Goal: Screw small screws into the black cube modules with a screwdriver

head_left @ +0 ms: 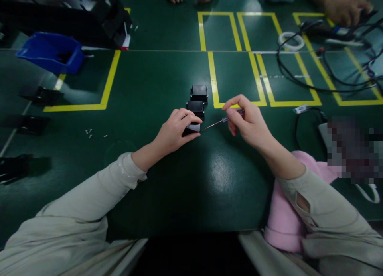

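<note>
My left hand [178, 128] is closed around a small black box-shaped part [193, 127] with a pale face, pressing it to the green table. In my right hand [247, 118] is a screwdriver [214, 125], gripped by its clear purplish handle. Its thin shaft slants left, and the tip meets or nearly meets the right side of the held part. Just beyond my left fingers stand two more black box-shaped parts [196, 107], [199, 92] in a row, with small shiny bits at their sides. The underside of the held part is hidden by my fingers.
Several small screws [89, 133] lie at left. A blue bin [54, 52] and black parts [32, 124] are farther left. Black cables [295, 82] and a white tape roll [291, 41] lie at right. Pink cloth [284, 216] sits under my right forearm. Other people's hands [348, 8] work across the table.
</note>
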`<state>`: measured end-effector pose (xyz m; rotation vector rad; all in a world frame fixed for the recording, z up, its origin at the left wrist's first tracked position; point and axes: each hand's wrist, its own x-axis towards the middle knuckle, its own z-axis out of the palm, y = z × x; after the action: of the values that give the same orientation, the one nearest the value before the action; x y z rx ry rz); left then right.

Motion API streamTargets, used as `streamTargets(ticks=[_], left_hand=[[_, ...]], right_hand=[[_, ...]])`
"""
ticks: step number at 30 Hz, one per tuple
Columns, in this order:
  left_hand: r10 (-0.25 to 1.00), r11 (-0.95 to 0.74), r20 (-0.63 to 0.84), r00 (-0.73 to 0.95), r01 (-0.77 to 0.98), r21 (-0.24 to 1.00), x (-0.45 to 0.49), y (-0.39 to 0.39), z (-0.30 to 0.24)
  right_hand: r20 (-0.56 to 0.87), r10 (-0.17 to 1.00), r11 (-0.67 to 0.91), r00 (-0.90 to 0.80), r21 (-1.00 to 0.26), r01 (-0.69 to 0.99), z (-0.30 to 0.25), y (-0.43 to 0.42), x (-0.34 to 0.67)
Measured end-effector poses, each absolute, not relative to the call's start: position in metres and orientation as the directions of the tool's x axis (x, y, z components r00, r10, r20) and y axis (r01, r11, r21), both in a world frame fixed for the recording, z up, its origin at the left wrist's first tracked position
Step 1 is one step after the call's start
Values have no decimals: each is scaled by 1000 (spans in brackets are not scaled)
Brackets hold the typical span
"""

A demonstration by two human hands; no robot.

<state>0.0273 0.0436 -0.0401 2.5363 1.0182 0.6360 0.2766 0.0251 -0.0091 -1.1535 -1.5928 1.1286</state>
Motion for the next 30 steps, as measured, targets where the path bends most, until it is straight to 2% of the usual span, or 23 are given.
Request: streamTargets(ticks=[9,15,22,30], left_hand=[[704,-698,289,649,556,450,27,44,-40],[711,-688,275,647,562,459,27,44,-40],[695,-708,304,652,547,446,26,44,-40],[688,-715,321,651,535,449,29,45,-41]], right_hand=[[114,976,165,-185,-943,290,-7,24,275],[131,970,176,-207,-960,218,-8,24,276],[120,974,168,-190,-951,259,-8,25,275],[152,967,195,-205,-959,207,-10,25,275]])
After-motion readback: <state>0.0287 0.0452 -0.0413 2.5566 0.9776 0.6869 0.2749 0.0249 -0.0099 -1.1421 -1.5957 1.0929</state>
